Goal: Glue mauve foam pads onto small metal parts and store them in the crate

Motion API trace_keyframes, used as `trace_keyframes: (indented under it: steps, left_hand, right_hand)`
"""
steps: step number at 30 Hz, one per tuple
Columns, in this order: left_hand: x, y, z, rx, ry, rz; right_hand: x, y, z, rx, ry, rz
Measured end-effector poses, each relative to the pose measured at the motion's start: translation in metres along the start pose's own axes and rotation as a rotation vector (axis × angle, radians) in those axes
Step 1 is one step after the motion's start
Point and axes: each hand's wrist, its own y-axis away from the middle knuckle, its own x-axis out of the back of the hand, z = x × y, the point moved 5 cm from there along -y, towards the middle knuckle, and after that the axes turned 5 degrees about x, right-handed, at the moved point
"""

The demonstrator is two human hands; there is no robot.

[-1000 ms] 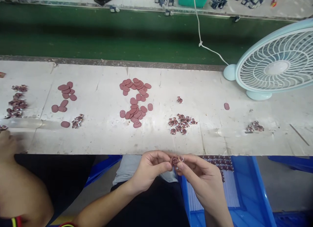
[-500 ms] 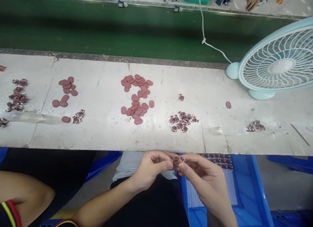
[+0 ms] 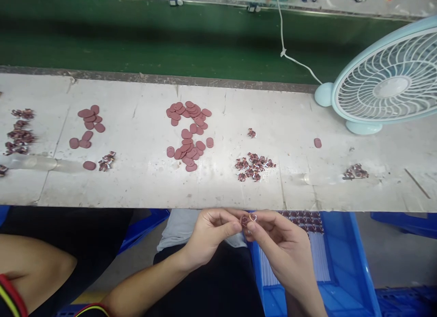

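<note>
Between the fingertips of my two hands is a small reddish-brown figure piece (image 3: 245,221) with a pale edge, too small to make out fully. My left hand (image 3: 212,232) pinches its left side between thumb and fingers. From the other side my right hand (image 3: 282,242) closes thumb and forefinger on it. Both hands hover just off the table's front edge, above the lap. On the table ahead lie a heap of similar small brown pieces (image 3: 254,166), a single such piece (image 3: 251,133) and a spread pile of flat reddish oval discs (image 3: 188,147).
A blue crate (image 3: 351,262) at my right holds rows of brown pieces (image 3: 309,221) on white strips. The light-blue fan (image 3: 389,87) stands at the table's right. More discs (image 3: 90,118) and brown pieces (image 3: 21,134) lie left. Another person's arm (image 3: 37,267) is at the lower left.
The whole view has shifted slightly, with the table appearing a little higher. Both hands keep their grip on the small piece. The hand at the far bench's upper right is gone from there.
</note>
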Motion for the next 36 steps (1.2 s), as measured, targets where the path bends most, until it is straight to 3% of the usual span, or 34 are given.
trace_keyframes:
  steps: [8,29,36]
  left_hand:
    - [-0.0002,0.0024,-0.0035,-0.023,-0.010,0.032]
    - [-0.0001,0.0018,0.0014,-0.095,-0.092,0.009]
    - [0.0031,-0.0008,-0.0046,-0.098,-0.057,0.059]
  right_hand:
    - [-0.0012,0.0008,0.0013,-0.026,-0.034,0.007]
    - [-0.0088,0.0008,0.0067,0.101,-0.150,0.085]
    - [-0.0062,-0.0015,0.0088,0.044,-0.197,0.059]
